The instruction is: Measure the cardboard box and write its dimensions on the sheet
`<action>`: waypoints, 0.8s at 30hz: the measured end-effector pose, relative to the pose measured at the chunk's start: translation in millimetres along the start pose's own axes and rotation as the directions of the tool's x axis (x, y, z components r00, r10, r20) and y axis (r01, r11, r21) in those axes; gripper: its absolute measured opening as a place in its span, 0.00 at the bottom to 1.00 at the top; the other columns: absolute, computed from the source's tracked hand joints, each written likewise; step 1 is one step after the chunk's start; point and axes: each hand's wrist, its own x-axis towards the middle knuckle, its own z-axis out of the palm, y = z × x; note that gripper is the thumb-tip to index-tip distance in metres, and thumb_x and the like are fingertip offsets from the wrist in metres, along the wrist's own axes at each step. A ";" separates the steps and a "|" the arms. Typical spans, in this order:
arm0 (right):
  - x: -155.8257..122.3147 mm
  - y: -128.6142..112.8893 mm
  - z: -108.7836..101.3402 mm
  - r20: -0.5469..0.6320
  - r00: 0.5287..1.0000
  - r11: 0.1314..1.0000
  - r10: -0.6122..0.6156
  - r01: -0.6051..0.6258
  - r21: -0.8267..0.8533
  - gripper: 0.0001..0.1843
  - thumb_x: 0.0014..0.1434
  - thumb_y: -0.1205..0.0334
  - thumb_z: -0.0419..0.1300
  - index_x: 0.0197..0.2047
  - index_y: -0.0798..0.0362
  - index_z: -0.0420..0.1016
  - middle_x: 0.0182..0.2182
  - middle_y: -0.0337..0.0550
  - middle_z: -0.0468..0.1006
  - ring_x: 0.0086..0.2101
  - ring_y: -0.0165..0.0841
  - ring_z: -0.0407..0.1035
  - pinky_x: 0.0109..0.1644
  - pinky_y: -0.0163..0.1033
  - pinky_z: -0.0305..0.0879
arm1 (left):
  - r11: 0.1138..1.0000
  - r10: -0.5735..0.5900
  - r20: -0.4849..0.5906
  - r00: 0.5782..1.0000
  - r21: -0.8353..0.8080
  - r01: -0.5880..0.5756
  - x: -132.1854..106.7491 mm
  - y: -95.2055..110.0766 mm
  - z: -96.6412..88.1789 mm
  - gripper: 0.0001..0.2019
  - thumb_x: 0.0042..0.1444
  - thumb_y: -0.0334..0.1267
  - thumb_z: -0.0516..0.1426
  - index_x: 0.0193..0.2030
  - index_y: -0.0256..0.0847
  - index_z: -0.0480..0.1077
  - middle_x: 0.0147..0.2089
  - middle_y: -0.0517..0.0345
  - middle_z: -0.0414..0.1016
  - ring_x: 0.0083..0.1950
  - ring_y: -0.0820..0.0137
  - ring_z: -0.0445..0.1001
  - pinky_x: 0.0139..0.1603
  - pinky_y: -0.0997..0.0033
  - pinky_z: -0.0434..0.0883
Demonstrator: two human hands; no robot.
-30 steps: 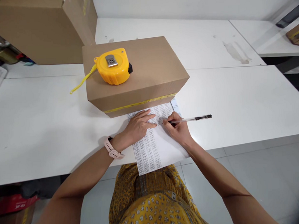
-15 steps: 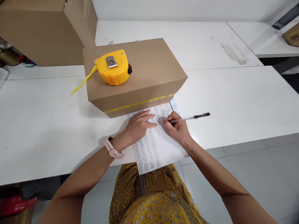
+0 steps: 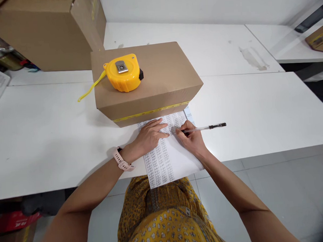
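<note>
My right hand (image 3: 191, 138) is closed round a clear-barrelled pen (image 3: 204, 128) with a dark cap end, its tip at a sheet of paper (image 3: 183, 157). Columns of small handwriting cover the sheet's left side and upper part; its lower right is blank. Flat on the paper lies my left hand (image 3: 151, 135), fingers spread, just left of the pen. Behind both hands stands a closed cardboard box (image 3: 159, 74) with yellow tape along its front, close against the top of the sheet. On the box rests a yellow tape measure (image 3: 123, 73) with a yellow strap.
The white table (image 3: 57, 139) ends just in front of me, and the paper hangs over that edge. A larger cardboard box (image 3: 53, 36) stands at the back left. Another box (image 3: 318, 37) sits at the far right. A bluish paper (image 3: 188, 114) shows beside the sheet.
The whole view has shifted very slightly. Both hands, the pen and the paper stay in nearly the same places.
</note>
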 end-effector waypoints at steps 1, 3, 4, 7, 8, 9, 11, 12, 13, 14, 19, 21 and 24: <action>0.0 0.1 0.1 0.002 1.000 1.000 -0.001 0.001 0.004 0.13 0.57 0.59 0.62 0.26 0.48 0.61 0.21 0.31 0.61 0.23 0.27 0.54 0.27 0.37 0.50 | 1.000 -0.004 0.002 1.000 -0.003 0.004 0.0 0.2 -0.2 0.24 0.56 0.15 0.54 0.45 0.47 0.83 0.60 0.55 0.79 0.66 0.59 0.73 0.63 0.51 0.76; 0.1 0.2 0.1 0.005 1.000 1.000 -0.001 0.001 0.011 0.14 0.57 0.59 0.63 0.26 0.48 0.61 0.21 0.32 0.61 0.23 0.27 0.54 0.27 0.37 0.51 | 1.000 -0.010 0.000 1.000 -0.011 0.010 0.2 0.5 -0.4 0.24 0.57 0.16 0.54 0.45 0.47 0.83 0.59 0.55 0.79 0.66 0.59 0.73 0.63 0.50 0.75; 0.1 0.3 0.1 0.007 1.000 1.000 -0.001 0.001 0.014 0.14 0.57 0.60 0.63 0.26 0.48 0.60 0.21 0.32 0.61 0.23 0.27 0.54 0.27 0.37 0.51 | 1.000 -0.011 -0.003 1.000 -0.015 0.011 0.3 0.7 -0.5 0.24 0.57 0.16 0.54 0.45 0.47 0.83 0.59 0.55 0.80 0.66 0.59 0.73 0.63 0.50 0.75; 0.2 0.2 -0.2 0.012 1.000 1.000 -0.003 0.002 0.022 0.14 0.56 0.60 0.62 0.26 0.48 0.60 0.20 0.31 0.60 0.23 0.27 0.54 0.27 0.37 0.50 | 1.000 -0.012 -0.007 1.000 -0.021 0.012 0.5 1.1 -0.2 0.23 0.58 0.16 0.54 0.45 0.47 0.83 0.59 0.55 0.80 0.66 0.59 0.74 0.63 0.50 0.75; 0.2 0.1 -0.2 0.013 1.000 1.000 -0.001 0.001 0.022 0.13 0.55 0.61 0.62 0.26 0.48 0.60 0.20 0.31 0.60 0.23 0.27 0.54 0.27 0.37 0.50 | 1.000 -0.015 -0.009 1.000 -0.022 0.014 0.6 1.1 0.0 0.23 0.58 0.16 0.54 0.45 0.47 0.83 0.59 0.55 0.80 0.66 0.59 0.74 0.63 0.51 0.75; 0.2 -0.1 -0.3 0.010 1.000 1.000 0.000 0.000 0.023 0.13 0.55 0.61 0.62 0.26 0.48 0.60 0.20 0.31 0.60 0.23 0.27 0.54 0.27 0.37 0.51 | 1.000 -0.017 -0.009 1.000 -0.023 0.017 0.6 1.1 0.2 0.23 0.58 0.16 0.54 0.44 0.47 0.83 0.59 0.55 0.80 0.66 0.59 0.74 0.63 0.51 0.75; 0.1 -0.4 -0.4 0.002 1.000 1.000 0.001 -0.001 0.026 0.12 0.55 0.62 0.62 0.26 0.48 0.61 0.21 0.31 0.60 0.23 0.27 0.54 0.27 0.37 0.51 | 0.999 -0.021 -0.011 1.000 -0.025 0.021 0.6 1.2 0.5 0.23 0.58 0.15 0.54 0.44 0.47 0.83 0.59 0.56 0.80 0.66 0.60 0.73 0.63 0.50 0.75; -0.1 -0.6 -0.3 -0.003 1.000 1.000 0.003 -0.003 0.027 0.12 0.55 0.62 0.62 0.26 0.48 0.61 0.21 0.31 0.60 0.23 0.27 0.54 0.27 0.37 0.51 | 0.999 -0.021 -0.011 1.000 -0.025 0.021 0.6 1.3 0.6 0.24 0.58 0.15 0.54 0.44 0.47 0.83 0.59 0.56 0.80 0.66 0.60 0.73 0.63 0.50 0.75; -0.3 -0.7 -0.3 -0.008 1.000 1.000 0.006 -0.006 0.028 0.12 0.55 0.62 0.62 0.26 0.48 0.61 0.21 0.31 0.61 0.23 0.27 0.54 0.27 0.37 0.51 | 0.999 -0.020 -0.009 1.000 -0.025 0.020 0.6 1.3 0.6 0.24 0.58 0.15 0.54 0.44 0.47 0.83 0.59 0.56 0.80 0.66 0.60 0.73 0.63 0.50 0.75; -0.4 -0.8 -0.2 -0.013 1.000 1.000 0.010 -0.010 0.027 0.12 0.55 0.62 0.62 0.26 0.48 0.61 0.20 0.31 0.60 0.23 0.27 0.54 0.27 0.37 0.51 | 1.000 -0.017 -0.008 1.000 -0.024 0.017 0.5 1.4 0.5 0.24 0.58 0.15 0.54 0.44 0.47 0.83 0.60 0.56 0.79 0.66 0.60 0.73 0.63 0.51 0.75; -0.5 -1.3 -0.1 -0.025 0.999 1.000 0.021 -0.021 0.007 0.13 0.55 0.61 0.62 0.26 0.48 0.60 0.20 0.31 0.60 0.23 0.27 0.53 0.27 0.36 0.51 | 1.000 -0.006 -0.014 1.000 -0.003 0.006 0.6 1.7 0.1 0.23 0.58 0.16 0.53 0.44 0.47 0.83 0.59 0.55 0.80 0.66 0.61 0.73 0.63 0.53 0.76; -0.1 -1.2 -0.2 -0.016 1.000 1.000 0.010 -0.010 0.009 0.13 0.55 0.61 0.62 0.26 0.48 0.60 0.20 0.31 0.61 0.23 0.28 0.53 0.27 0.37 0.51 | 1.000 -0.006 -0.015 1.000 -0.001 0.006 0.6 1.5 0.1 0.24 0.58 0.16 0.53 0.44 0.47 0.83 0.59 0.56 0.80 0.66 0.61 0.73 0.63 0.52 0.75; 0.1 -0.6 -0.4 -0.009 1.000 1.000 -0.002 0.002 0.019 0.13 0.55 0.61 0.63 0.26 0.48 0.61 0.20 0.31 0.61 0.23 0.27 0.53 0.27 0.37 0.51 | 1.000 -0.003 -0.015 1.000 -0.015 0.003 0.4 0.9 0.1 0.23 0.57 0.15 0.54 0.44 0.46 0.83 0.59 0.54 0.80 0.66 0.59 0.73 0.63 0.51 0.76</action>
